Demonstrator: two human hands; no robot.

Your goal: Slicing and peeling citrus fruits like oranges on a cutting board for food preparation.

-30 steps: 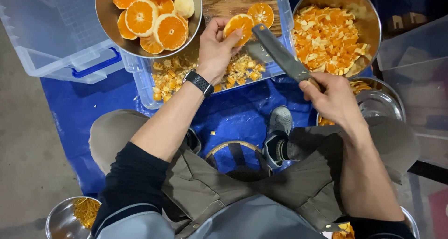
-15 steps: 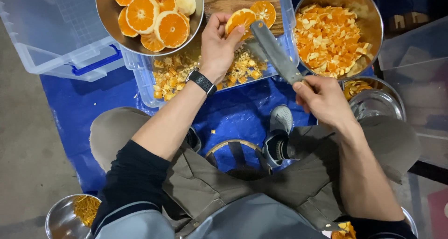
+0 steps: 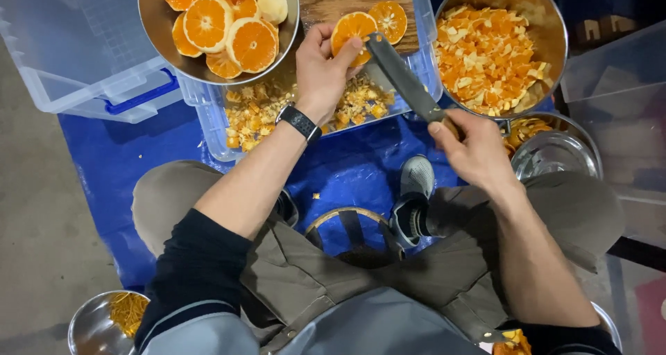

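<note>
Covering the grey floor (image 3: 41,209), a blue tarp (image 3: 118,161) underlies the tubs.

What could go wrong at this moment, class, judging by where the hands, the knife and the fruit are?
1. The left hand pins an orange half on the wooden board with the knife blade right beside its fingertips; a slip could likely cut them.
2. The board lies across a clear plastic bin, so it may shift under pressure.
3. Juice could make the right hand lose its hold on the handle.
</note>
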